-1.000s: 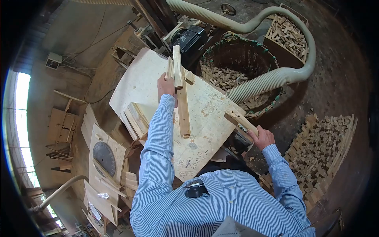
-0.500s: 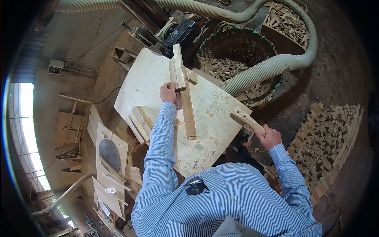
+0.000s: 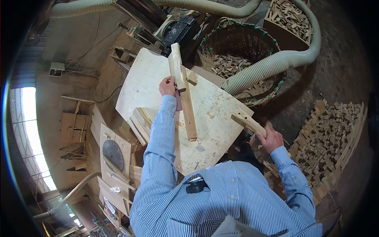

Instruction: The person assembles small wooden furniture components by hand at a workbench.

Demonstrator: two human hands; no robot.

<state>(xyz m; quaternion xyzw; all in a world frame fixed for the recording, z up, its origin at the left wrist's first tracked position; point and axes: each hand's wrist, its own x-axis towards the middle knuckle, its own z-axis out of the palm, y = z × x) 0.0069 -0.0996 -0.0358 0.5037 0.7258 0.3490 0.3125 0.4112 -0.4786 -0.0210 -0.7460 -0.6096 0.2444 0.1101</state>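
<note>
My left hand [image 3: 167, 86] is closed, thumb and fingers pressed together at the left edge of an upright wooden board [image 3: 177, 65]; whatever they pinch is hidden. A long wooden strip [image 3: 189, 114] runs along the pale worktable [image 3: 215, 108] below the board. Beside my left wrist lies a flat pinkish piece [image 3: 179, 103]. At the table's right corner my right hand [image 3: 271, 139] wraps round the end of a wooden bar [image 3: 248, 123] with dark holes in it. A small wooden block [image 3: 192, 77] sits against the board's right side.
Stacked planks [image 3: 140, 120] lie at the table's left edge. Behind stand a dark motor [image 3: 181, 31] and a wicker basket [image 3: 241, 43] of offcuts, crossed by a thick ribbed hose [image 3: 264, 71]. Many small wood pieces [image 3: 327, 138] are piled at right. A circular blade [image 3: 113, 154] is at left.
My left hand has shifted slightly away from me along the upright board. My right hand stays on the bar. The whole view has shifted a little.
</note>
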